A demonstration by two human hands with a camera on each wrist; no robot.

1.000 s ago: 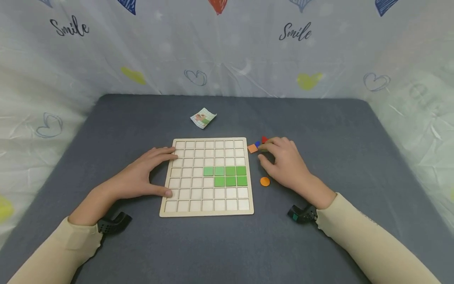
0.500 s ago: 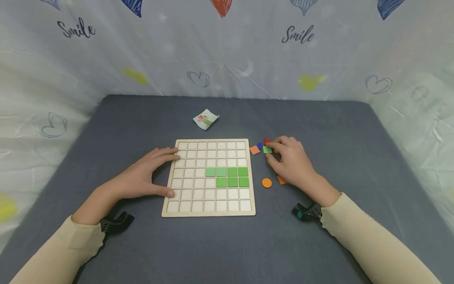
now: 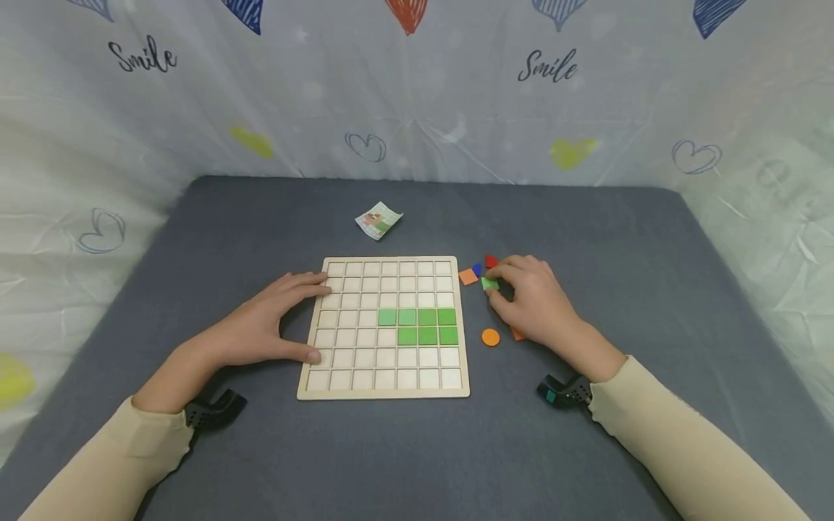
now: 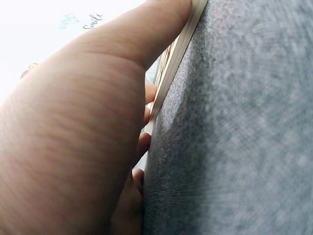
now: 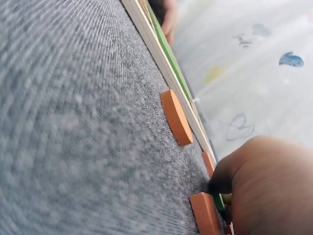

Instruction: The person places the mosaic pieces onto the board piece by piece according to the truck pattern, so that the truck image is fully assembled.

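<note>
In the head view a wooden grid board (image 3: 355, 376) lies flat on the dark cloth. Several green square tiles (image 3: 426, 336) fill cells in its middle right part. My left hand (image 3: 257, 325) rests along the board's left edge, thumb and fingers spread and touching the rim. To the right of the board, my right hand (image 3: 531, 300) pinches a loose green square tile (image 3: 489, 284) between thumb and fingers, low over the cloth. In the right wrist view the hand hides most of that green tile (image 5: 219, 201).
An orange square (image 3: 468, 277), a blue piece (image 3: 477, 269) and a red piece (image 3: 491, 260) lie beside the board's upper right. An orange disc (image 3: 491, 337) and a partly hidden orange piece (image 3: 517, 334) lie nearer. A small printed card (image 3: 378, 220) lies behind the board.
My right hand first covered the green tile, then showed it between thumb and fingers, and has now drawn it slightly nearer. My left hand stays on the board.
</note>
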